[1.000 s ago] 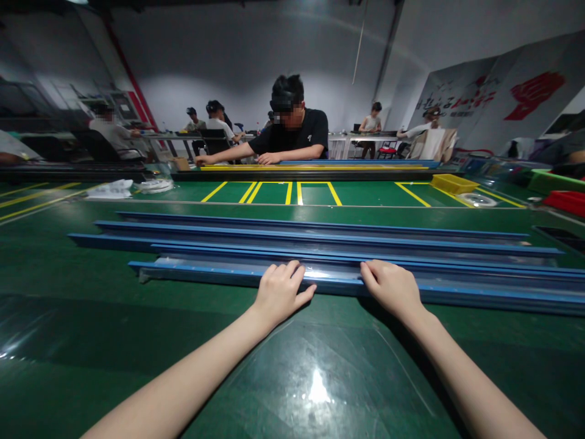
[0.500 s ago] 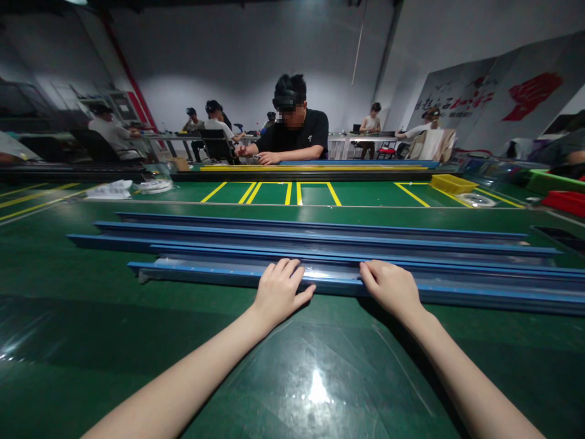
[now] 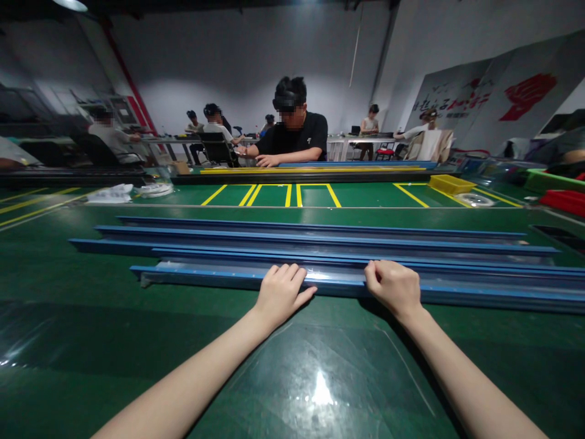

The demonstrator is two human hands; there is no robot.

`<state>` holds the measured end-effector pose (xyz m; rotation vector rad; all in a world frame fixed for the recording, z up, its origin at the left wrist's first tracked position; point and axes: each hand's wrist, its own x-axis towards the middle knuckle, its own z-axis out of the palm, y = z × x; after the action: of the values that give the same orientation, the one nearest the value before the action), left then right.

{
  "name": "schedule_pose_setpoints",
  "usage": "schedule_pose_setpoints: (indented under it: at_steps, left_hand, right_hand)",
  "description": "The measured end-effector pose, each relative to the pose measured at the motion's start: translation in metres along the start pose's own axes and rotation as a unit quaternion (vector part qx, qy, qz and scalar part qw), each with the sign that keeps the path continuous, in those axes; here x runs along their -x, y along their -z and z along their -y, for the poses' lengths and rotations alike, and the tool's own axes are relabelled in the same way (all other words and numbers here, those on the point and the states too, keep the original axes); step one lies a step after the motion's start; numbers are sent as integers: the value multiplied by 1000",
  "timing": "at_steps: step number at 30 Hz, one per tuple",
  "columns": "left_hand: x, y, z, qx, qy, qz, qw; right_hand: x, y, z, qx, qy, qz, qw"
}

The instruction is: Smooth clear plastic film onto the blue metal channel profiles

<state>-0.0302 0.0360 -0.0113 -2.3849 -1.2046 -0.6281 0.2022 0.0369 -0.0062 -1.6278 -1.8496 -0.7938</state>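
A long blue channel rail (image 3: 214, 275) lies crosswise right in front of me on the green table. My left hand (image 3: 282, 291) rests over its near edge, fingers hooked into the channel and thumb along the front side. Farther right, my right hand (image 3: 393, 286) is curled into a fist at the same rail, knuckles up. Its fingertips are hidden, so I cannot see what they pinch. Clear, shiny plastic film shows in the channel between the hands. More blue rails (image 3: 219, 235) lie parallel just behind.
Yellow tape lines (image 3: 314, 185) mark the table's far part. A yellow bin (image 3: 451, 185) and a red bin (image 3: 563, 202) stand at the right, a white plastic bag (image 3: 109, 194) at the left. Across the table, a person in black (image 3: 301, 137) leans over rails.
My right hand has curled tighter, its thumb drawn in, and sits slightly farther right. My left hand keeps nearly the same place on the rail. The view has shifted slightly.
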Motion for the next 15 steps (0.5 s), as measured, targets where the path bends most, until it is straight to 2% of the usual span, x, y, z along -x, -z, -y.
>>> schedule_pose_setpoints:
  at_steps: [5, 11, 15]
  left_hand:
    - [1, 0, 0, 28, -7, -14, 1000]
    - [0, 0, 0, 60, -26, -46, 997]
    - [1, 0, 0, 44, -28, -60, 997]
  right_hand:
    - [-1, -4, -1, 5, 18, -39, 999]
    - [0, -4, -5, 17, 12, -35, 999]
    - [3, -1, -17, 35, -8, -32, 999]
